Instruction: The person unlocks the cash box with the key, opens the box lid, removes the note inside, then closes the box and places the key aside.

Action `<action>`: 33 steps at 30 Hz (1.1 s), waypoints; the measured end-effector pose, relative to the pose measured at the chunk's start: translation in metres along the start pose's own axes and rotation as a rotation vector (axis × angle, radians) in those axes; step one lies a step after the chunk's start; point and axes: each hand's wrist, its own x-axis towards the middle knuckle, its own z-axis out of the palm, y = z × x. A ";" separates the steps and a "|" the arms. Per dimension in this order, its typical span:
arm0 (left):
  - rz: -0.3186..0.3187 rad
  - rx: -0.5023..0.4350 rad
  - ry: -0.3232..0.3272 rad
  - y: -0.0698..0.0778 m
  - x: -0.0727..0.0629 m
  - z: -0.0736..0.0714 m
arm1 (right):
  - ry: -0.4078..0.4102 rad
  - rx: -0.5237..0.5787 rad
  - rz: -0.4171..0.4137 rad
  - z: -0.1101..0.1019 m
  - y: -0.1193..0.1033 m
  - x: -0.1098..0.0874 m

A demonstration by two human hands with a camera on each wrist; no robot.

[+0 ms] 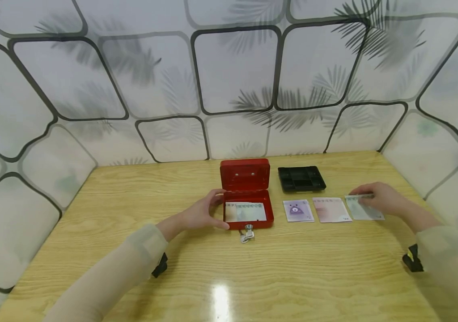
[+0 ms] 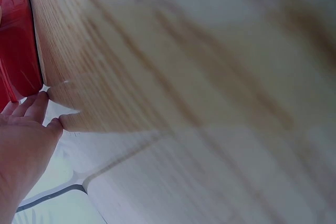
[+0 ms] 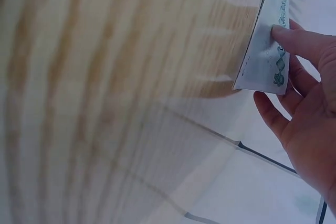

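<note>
On the wooden table [image 1: 197, 273], red cash box [image 1: 270, 214] sits near the far edge, lid raised at the back, pale notes [image 1: 251, 213] lying inside. Silvery lock piece [image 1: 248, 232] at its front wall. Left hand [image 1: 202, 213] is at the box's left side, thumb and fingers spread apart, thumb by the front corner, fingers toward the back; left wrist view shows fingertips touching the red wall.

To the right of the box, a row of paper: purple note [image 1: 298, 212] with one-eyed cartoon figure, pink note [image 1: 332, 211], then pale green note [image 1: 370, 214] at the right end. Right hand [image 1: 383, 199] pinches the green one, thumb on top, fingers underneath per right wrist view; single sheet or stack, can't tell. Black compartment tray [image 1: 302, 189] lies behind the purple and pink notes. Patterned white covering [image 1: 237, 71] stands behind the table.
</note>
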 end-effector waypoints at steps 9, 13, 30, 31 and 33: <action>0.027 -0.016 -0.001 0.001 -0.002 0.001 | 0.019 0.009 0.005 0.002 -0.002 -0.001; 0.035 -0.019 -0.004 0.001 -0.002 0.001 | 0.031 0.018 0.021 0.002 -0.005 -0.002; 0.031 -0.001 -0.003 0.000 -0.001 0.000 | 0.136 0.207 -0.229 0.017 -0.118 0.030; 0.034 -0.006 -0.003 0.000 0.000 0.000 | 0.125 0.224 -0.244 0.021 -0.126 0.033; 0.037 -0.010 -0.001 0.000 -0.001 0.000 | 0.100 0.266 -0.273 0.027 -0.140 0.041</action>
